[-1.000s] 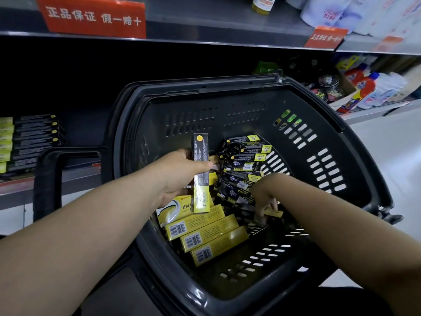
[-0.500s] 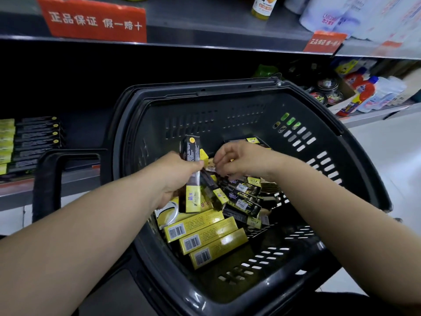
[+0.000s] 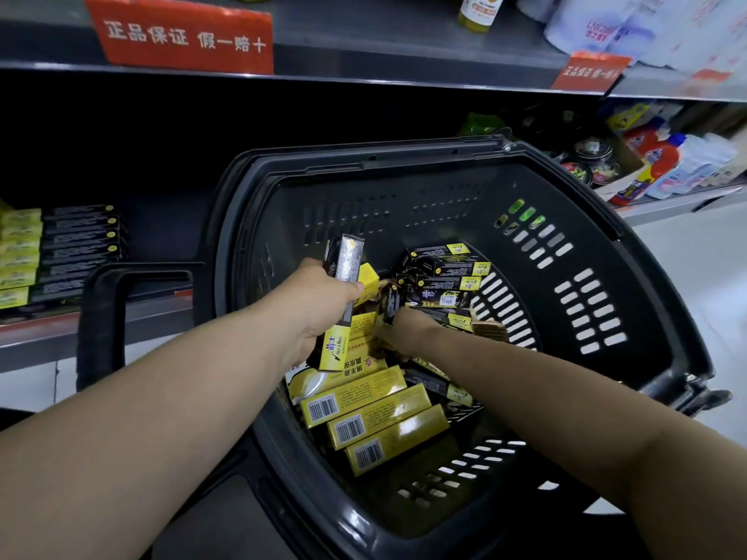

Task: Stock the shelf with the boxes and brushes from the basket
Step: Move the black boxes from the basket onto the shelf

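Observation:
A dark plastic basket [image 3: 574, 204] stands tilted in front of me, with several yellow boxes [image 3: 364, 404] and black-and-yellow boxes [image 3: 446, 276] inside. My left hand [image 3: 319, 309] grips a small bundle of long black-and-yellow boxes [image 3: 343, 272] upright over the basket's left side. My right hand [image 3: 406, 331] is low among the boxes, just right of the left hand. Its fingers curl round a black box [image 3: 394, 303] that stands on end; the fingertips are partly hidden. Black boxes [image 3: 79, 244] lie in rows on the low shelf [image 3: 36, 337] at the left.
Yellow-green boxes [image 3: 20, 252] lie at the far left of that shelf. The basket's handle [image 3: 103, 317] rises between me and the shelf. Red signs [image 3: 186, 38] hang on the upper shelf edge. Bottles [image 3: 663, 159] and tins stand on the right shelf.
My right hand passed a box up to the left hand's bundle, then went back down among the boxes. The left hand's bundle is thicker and a little more tilted.

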A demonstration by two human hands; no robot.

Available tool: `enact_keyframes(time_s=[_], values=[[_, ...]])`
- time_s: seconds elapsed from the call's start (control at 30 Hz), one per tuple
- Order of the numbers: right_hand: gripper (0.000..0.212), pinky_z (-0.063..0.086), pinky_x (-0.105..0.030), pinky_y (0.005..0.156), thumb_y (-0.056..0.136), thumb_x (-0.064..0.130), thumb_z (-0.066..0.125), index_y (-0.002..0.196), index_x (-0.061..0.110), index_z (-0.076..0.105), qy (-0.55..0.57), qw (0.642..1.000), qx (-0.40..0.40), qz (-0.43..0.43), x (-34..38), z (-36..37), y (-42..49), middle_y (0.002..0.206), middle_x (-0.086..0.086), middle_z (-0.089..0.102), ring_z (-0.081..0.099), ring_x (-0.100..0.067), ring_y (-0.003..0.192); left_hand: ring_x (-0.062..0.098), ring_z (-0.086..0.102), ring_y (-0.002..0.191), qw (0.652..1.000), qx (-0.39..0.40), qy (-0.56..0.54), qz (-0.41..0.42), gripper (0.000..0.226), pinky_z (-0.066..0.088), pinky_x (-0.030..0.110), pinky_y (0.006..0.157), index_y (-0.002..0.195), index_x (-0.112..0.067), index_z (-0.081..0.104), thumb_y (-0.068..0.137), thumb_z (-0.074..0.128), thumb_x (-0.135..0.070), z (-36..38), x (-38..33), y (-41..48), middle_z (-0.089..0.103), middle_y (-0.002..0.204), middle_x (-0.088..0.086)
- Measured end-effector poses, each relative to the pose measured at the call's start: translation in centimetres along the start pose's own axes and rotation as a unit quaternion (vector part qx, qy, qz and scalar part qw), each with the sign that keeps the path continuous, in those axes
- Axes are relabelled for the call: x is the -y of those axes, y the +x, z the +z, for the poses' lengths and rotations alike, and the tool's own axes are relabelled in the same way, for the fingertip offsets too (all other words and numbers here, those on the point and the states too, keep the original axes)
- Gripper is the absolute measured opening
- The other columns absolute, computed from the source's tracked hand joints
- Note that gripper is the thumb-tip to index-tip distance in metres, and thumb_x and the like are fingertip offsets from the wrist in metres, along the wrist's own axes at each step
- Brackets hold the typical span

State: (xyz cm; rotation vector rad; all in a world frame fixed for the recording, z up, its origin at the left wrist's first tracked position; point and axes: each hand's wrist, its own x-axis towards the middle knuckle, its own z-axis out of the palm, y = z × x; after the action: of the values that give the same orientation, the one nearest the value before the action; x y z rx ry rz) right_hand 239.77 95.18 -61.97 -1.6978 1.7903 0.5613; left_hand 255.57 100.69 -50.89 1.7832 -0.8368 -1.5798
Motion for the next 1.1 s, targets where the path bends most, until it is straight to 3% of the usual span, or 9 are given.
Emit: enact_keyframes(time_s=[0.1, 0.3, 0.4, 0.5, 0.63, 0.77, 0.9, 1.0, 1.1], values=[[0.032, 0.040, -0.020, 0.044, 0.092, 0.035, 0.051, 0.070, 0.011, 0.054, 0.028, 0.999, 0.021, -0.007, 0.0, -1.2, 0.0, 0.057, 0.000, 0.060, 0.055, -0.010, 0.049, 0.026, 0.054, 0.104, 1.000, -0.002, -0.001, 0.002, 0.043, 0.042, 0.032, 0.085, 0.126, -0.005, 0.048, 0.088, 0.064, -0.020, 0.1, 0.1, 0.2, 0.058, 0.117, 0.015], [0.011, 0.044, -0.017, 0.042, 0.087, 0.026, 0.059, 0.086, 0.016, 0.056, 0.345, 0.925, 0.139, -0.084, 1.0, -6.3, -4.7, 0.072, -0.004, 0.057, 0.059, -0.009, 0.043, 0.030, 0.056, 0.111, 0.999, -0.004, -0.042, -0.020, 0.034, 0.042, 0.041, 0.101, 0.111, -0.006, 0.058, 0.090, 0.061, -0.032, -0.1, 0.1, 0.3, 0.062, 0.116, 0.013], [0.014, 0.048, -0.018, 0.047, 0.087, 0.023, 0.059, 0.074, 0.020, 0.054, 0.297, 0.922, 0.148, -0.198, 1.0, -8.2, -7.6, 0.075, 0.003, 0.062, 0.065, -0.012, 0.053, 0.028, 0.061, 0.099, 0.998, -0.006, -0.046, -0.031, 0.025, 0.050, 0.043, 0.092, 0.088, -0.012, 0.059, 0.089, 0.060, -0.037, -0.1, -0.3, -0.1, 0.065, 0.102, 0.011], [0.030, 0.044, -0.017, 0.046, 0.084, 0.018, 0.065, 0.064, 0.019, 0.043, 0.253, 0.923, 0.119, -0.266, 1.2, -9.1, -9.0, 0.049, 0.012, 0.048, 0.054, -0.005, 0.045, 0.026, 0.063, 0.088, 0.996, 0.028, -0.068, -0.041, 0.023, 0.054, 0.038, 0.078, 0.093, -0.009, 0.061, 0.089, 0.062, -0.031, 0.0, -0.6, -0.5, 0.066, 0.096, 0.011], [0.045, 0.033, -0.014, 0.048, 0.076, 0.008, 0.074, 0.059, 0.022, 0.035, 0.261, 0.890, 0.109, -0.359, 1.1, -8.9, -9.3, 0.052, 0.013, 0.034, 0.033, -0.004, 0.046, 0.024, 0.062, 0.074, 0.992, 0.046, -0.109, -0.043, 0.014, 0.054, 0.036, 0.066, 0.090, -0.009, 0.063, 0.083, 0.070, -0.018, -0.3, -0.9, -0.8, 0.067, 0.086, 0.011], [0.021, 0.047, -0.016, 0.063, 0.081, 0.023, 0.069, 0.066, 0.028, 0.055, 0.314, 0.868, 0.179, -0.342, 0.2, -9.3, -8.1, 0.067, 0.008, 0.062, 0.059, -0.005, 0.065, 0.021, 0.066, 0.062, 0.994, 0.029, -0.099, -0.026, 0.024, 0.053, 0.030, 0.052, 0.095, -0.005, 0.062, 0.075, 0.075, -0.008, -0.6, -0.7, -0.6, 0.069, 0.082, 0.013], [0.020, 0.041, -0.023, 0.067, 0.093, 0.034, 0.052, 0.097, 0.016, 0.057, 0.021, 0.984, 0.026, -0.175, -2.8, -6.2, -3.8, 0.090, 0.001, 0.061, 0.058, -0.018, 0.090, 0.029, 0.067, 0.087, 0.997, 0.036, -0.068, -0.024, 0.042, 0.056, 0.044, 0.078, 0.109, -0.007, 0.059, 0.071, 0.078, -0.005, -0.5, -0.5, -0.4, 0.069, 0.099, 0.015], [0.049, 0.046, -0.027, 0.076, 0.091, 0.030, 0.056, 0.132, 0.008, 0.040, -0.148, 0.975, 0.127, -0.107, -4.4, -3.1, -2.3, 0.119, -0.009, 0.054, 0.054, -0.025, 0.104, 0.031, 0.065, 0.096, 0.997, 0.041, -0.063, -0.025, 0.045, 0.051, 0.049, 0.090, 0.109, -0.008, 0.059, 0.069, 0.078, -0.003, -0.5, -0.4, -0.3, 0.069, 0.103, 0.014], [0.059, 0.042, -0.026, 0.059, 0.089, 0.027, 0.060, 0.136, 0.004, 0.032, -0.199, 0.967, 0.109, -0.120, -4.0, -1.7, -1.8, 0.115, -0.010, 0.052, 0.055, -0.022, 0.092, 0.031, 0.063, 0.102, 0.996, 0.046, -0.064, -0.028, 0.049, 0.048, 0.050, 0.094, 0.113, -0.009, 0.057, 0.069, 0.078, -0.004, -0.4, -0.3, 0.0, 0.067, 0.108, 0.014]])
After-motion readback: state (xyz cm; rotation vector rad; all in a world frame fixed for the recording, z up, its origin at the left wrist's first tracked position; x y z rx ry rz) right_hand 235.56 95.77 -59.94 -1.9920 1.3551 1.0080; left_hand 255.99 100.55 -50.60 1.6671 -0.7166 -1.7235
